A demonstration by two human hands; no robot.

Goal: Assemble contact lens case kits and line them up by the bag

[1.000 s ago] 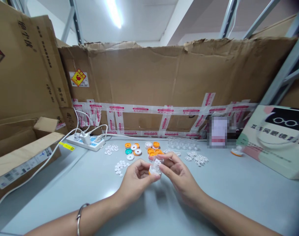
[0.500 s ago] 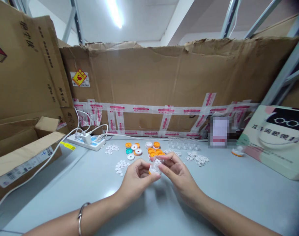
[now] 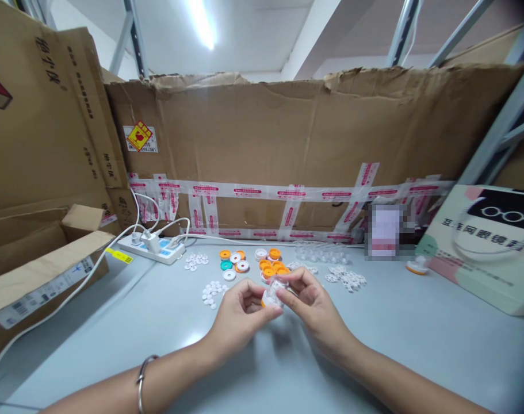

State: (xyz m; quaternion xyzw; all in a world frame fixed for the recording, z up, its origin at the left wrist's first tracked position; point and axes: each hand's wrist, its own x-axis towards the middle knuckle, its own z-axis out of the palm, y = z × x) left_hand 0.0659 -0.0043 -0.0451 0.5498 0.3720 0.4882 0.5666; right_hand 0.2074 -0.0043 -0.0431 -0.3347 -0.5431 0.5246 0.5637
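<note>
My left hand (image 3: 243,310) is closed around the orange-rimmed base of a small round white plastic piece (image 3: 270,298), its thumb along the near side. From the other side, my right hand (image 3: 316,305) grips a clear plastic part that sits on or against the top of that piece; fingers hide the exact fit. Just beyond the hands lie several orange round caps (image 3: 268,270). To their left is a group of orange, white and teal caps (image 3: 229,276). Small white discs (image 3: 210,296) are scattered near my left hand, and white perforated pieces (image 3: 350,280) lie beyond my right hand.
Clear plastic covers (image 3: 322,253) stand along the back. A similar orange-and-white piece with a clear top (image 3: 417,266) is at the right, by a pale green box (image 3: 481,259). A power strip (image 3: 153,248) with cables and an open carton (image 3: 50,276) occupy the left.
Both hands stay in nearly the same place. The clear part and the right fingertips have shifted very slightly against the white piece.
</note>
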